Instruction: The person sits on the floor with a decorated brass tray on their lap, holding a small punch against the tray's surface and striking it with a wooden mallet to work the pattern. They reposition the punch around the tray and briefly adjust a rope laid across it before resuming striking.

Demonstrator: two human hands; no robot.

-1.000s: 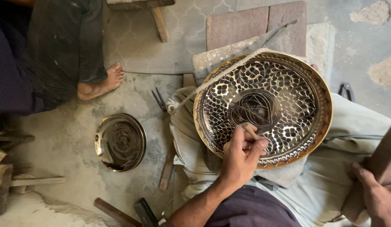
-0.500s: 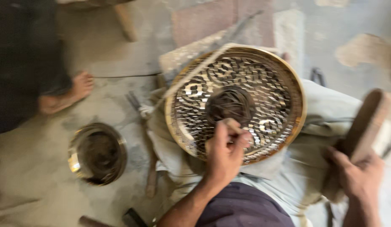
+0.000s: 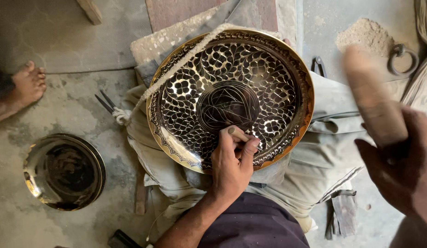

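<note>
Resting on the lap: a large round brass tray [image 3: 232, 98], tilted toward the camera, its dark face cut with leaf and flower patterns and a plain dark disc at the centre.
Left hand [image 3: 232, 167]: lies on the tray's lower rim, fingers [image 3: 246, 151] together and clamped on a short metal chisel [image 3: 239, 134] whose tip meets the engraved surface just below the centre disc.
Right hand [image 3: 397, 170]: raised at the right edge of view, blurred, fingers clamped around a wooden mallet [image 3: 372, 98] that points up and left, well apart from the tray.
Cord [image 3: 176, 69]: a pale twisted rope crosses the tray's upper left rim and ends in a knot beside a pair of dark pincers [image 3: 105, 103] on the floor.
Floor [image 3: 75, 92]: grey concrete, with a smaller round brass dish [image 3: 64, 171] lying to the left, well apart from the large tray.
Another person: a bare foot [image 3: 27, 85] at the far left edge.
Upper right: a heap of sandy powder [image 3: 365, 34] and a metal ring [image 3: 399, 57] near it.
</note>
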